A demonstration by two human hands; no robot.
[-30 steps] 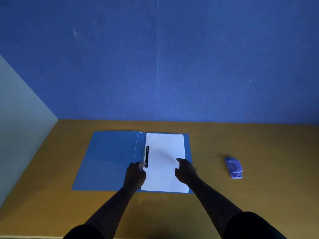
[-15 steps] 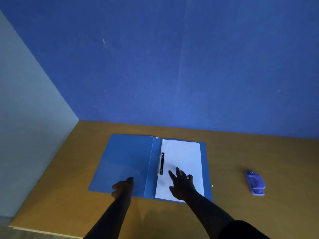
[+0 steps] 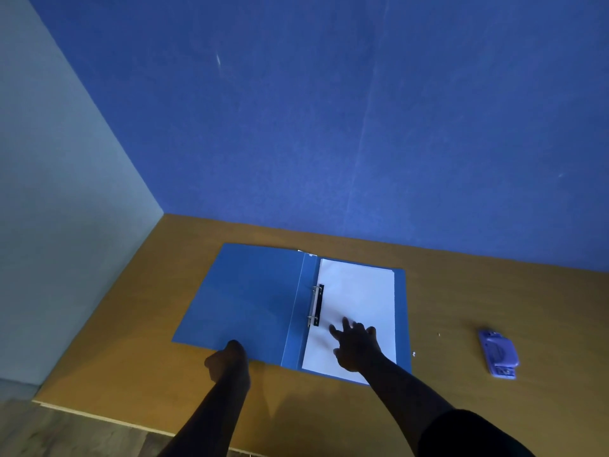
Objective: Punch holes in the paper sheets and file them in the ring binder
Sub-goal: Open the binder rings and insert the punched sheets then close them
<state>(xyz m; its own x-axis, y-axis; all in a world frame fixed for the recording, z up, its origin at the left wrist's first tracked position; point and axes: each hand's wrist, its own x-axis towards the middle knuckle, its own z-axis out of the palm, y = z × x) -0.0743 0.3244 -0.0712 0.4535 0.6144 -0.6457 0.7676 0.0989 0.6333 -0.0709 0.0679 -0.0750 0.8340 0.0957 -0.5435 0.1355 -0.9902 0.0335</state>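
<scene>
Here the blue binder (image 3: 250,298) lies open and flat on the desk (image 3: 494,291), close to the far blue wall (image 3: 329,127). Its left cover is bare. Its right half carries the white sheets (image 3: 357,305), stacked square and threaded onto the metal rings (image 3: 315,305) that stand beside the spine, with a black strip running along them. A narrow margin of blue cover shows past the right edge of the sheets.

The right hand (image 3: 356,344) rests palm down on the near part of the sheets, fingers straight and spread, pointing away towards the rings; it presses flat and curls round nothing. The left hand (image 3: 227,361) sits at the near edge of the left cover, about midway along it. It is dark and seen from behind: the fingertips reach the edge of the cover, but I cannot tell whether they pinch it or only touch it.

The lilac punch (image 3: 499,352) lies on the desk well to the right of the binder, apart from both hands. A few white flecks (image 3: 413,353) dot the desk between the binder and the punch, one just beside the binder's near right corner.

A pale wall (image 3: 49,225) closes the left side, meeting the blue one at the desk's far left corner. At the near left, grey floor (image 3: 66,433) shows below the desk edge.
</scene>
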